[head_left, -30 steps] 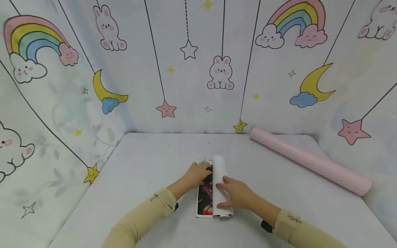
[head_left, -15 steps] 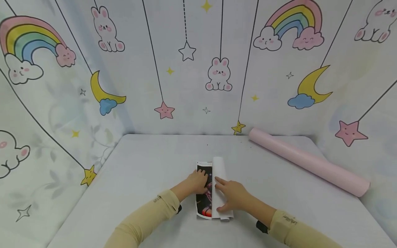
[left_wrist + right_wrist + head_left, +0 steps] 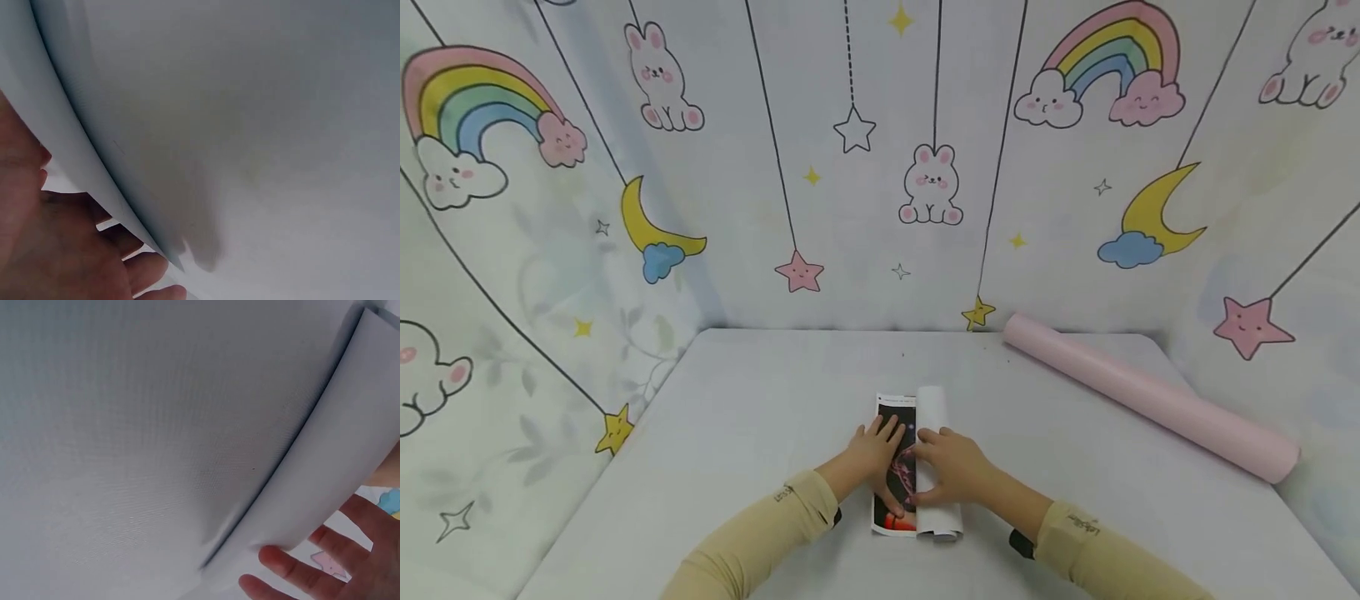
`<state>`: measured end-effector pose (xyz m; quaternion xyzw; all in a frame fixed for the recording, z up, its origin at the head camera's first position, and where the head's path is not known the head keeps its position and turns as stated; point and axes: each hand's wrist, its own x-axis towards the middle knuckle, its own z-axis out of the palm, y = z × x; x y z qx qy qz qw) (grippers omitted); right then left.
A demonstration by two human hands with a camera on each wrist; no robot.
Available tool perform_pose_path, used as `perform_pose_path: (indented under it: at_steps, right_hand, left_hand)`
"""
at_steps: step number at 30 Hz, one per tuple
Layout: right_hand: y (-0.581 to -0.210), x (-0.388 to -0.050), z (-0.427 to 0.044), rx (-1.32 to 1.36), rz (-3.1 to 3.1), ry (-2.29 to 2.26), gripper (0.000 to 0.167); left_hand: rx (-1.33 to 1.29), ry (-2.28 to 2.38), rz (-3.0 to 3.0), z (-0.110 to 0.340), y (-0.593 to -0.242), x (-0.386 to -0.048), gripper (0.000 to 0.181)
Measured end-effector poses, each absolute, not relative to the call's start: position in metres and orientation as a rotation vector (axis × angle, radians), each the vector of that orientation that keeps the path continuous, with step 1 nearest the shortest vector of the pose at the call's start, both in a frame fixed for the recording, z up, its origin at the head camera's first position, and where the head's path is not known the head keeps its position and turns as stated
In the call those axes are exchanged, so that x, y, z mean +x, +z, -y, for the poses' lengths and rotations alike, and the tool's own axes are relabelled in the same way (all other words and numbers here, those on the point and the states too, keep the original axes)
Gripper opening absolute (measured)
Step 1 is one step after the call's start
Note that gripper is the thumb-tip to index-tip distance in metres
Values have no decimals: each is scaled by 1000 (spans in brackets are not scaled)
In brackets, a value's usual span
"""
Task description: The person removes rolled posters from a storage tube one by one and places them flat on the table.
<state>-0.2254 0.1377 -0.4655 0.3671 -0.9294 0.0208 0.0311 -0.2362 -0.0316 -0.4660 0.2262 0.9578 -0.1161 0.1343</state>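
A poster with a dark picture [image 3: 901,467] and white border lies near the middle of the table, its right side rolled into a white tube [image 3: 931,404]. My left hand [image 3: 871,458] lies on the printed part with its fingers spread. In the left wrist view, the fingers [image 3: 147,272] show by the curved edge of the white sheet [image 3: 69,119]. My right hand [image 3: 958,467] rests over the tube, thumb and fingers apart. The right wrist view shows extended, slightly bent fingers [image 3: 294,565] touching the tube [image 3: 337,450]. The inside of the roll is mostly hidden.
A long pink roll [image 3: 1150,392] lies slantwise along the right side of the white table [image 3: 760,383]. Behind and at both sides hang white sheets [image 3: 730,150] printed with rabbits, stars and rainbows.
My left hand has slid from the poster's far end toward its middle and spread out. My right hand has stayed on the tube, its fingers now closer to the tube's left edge.
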Motion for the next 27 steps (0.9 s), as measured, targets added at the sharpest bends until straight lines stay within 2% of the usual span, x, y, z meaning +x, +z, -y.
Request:
perform_pose_path:
  at_steps: [11, 27]
  right_hand:
    - [-474, -230, -131, 1147, 2788, -176, 75]
    - [-480, -236, -135, 1117, 2894, -207, 85]
  left_hand:
    - [670, -318, -2762, 36, -470, -237, 128]
    - [648, -301, -2753, 41, -471, -234, 127]
